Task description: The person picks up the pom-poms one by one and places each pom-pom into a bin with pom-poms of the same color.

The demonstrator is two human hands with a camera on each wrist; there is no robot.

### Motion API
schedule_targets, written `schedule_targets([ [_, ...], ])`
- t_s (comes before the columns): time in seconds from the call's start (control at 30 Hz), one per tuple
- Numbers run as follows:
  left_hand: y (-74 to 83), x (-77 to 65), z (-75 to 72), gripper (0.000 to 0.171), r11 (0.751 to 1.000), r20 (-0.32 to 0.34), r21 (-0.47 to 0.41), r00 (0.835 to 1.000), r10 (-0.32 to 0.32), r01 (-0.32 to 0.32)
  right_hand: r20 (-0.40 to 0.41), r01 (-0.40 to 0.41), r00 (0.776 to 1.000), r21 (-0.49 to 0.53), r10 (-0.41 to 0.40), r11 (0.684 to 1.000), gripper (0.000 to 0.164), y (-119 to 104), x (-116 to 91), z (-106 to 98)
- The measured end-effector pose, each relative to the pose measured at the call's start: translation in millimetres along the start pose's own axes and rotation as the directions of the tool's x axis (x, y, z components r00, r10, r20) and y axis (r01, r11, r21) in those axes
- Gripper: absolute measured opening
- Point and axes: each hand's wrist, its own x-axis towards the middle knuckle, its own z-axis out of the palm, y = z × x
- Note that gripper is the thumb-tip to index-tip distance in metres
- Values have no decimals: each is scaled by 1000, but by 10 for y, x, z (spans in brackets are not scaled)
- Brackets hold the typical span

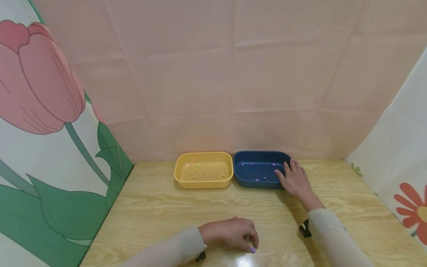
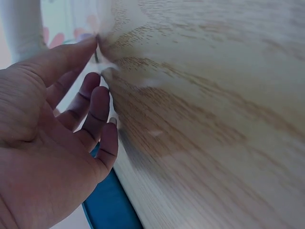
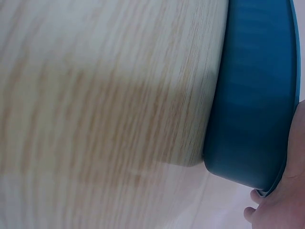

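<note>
Low over the front of the table, my left hand [image 1: 233, 233] pinches a small purple piece [image 1: 253, 250] between thumb and fingertip, at the wood surface. The left wrist view shows the other fingers of this left hand [image 2: 71, 109] loosely bent. My right hand [image 1: 296, 181] rests on the right end of a blue tray [image 1: 257, 184], fingers spread over the rim and thumb reaching inside. Several small purple pieces [image 1: 273, 164] lie scattered in that tray. From the right wrist view, the right hand [image 3: 283, 200] touches the outer end of the blue tray [image 3: 257, 95].
Left of the blue tray, almost against it, stands a yellow tray [image 1: 203, 184] holding several small yellow pieces [image 1: 198, 164]. Both are at the back of the wooden table [image 1: 160, 215], close to a pink cloth backdrop [image 1: 193, 92]. Flower-printed cloths hang at either side.
</note>
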Motion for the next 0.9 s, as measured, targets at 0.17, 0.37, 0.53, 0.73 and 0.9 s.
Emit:
schedule_targets([
  [0.17,18,9,0,8,1000,-12,29,1000,4,-4,1,1,1000,2,-1,1000,84,15,2,-8],
  [0.37,38,16,1,8,999,-10,43,1000,9,-9,-2,-5,1000,0,5,1000,81,8,-14,-12],
  [0.53,33,28,35,10,999,15,42,1000,16,-17,-2,-6,1000,-3,6,1000,80,-7,-22,-23],
  [0.73,31,57,76,10,997,10,72,1000,12,-13,4,-2,1000,-13,2,1000,82,0,-14,-18],
  [0.9,63,53,54,12,998,29,59,1000,1,-2,14,-4,1000,-2,4,1000,84,0,-13,-12],
])
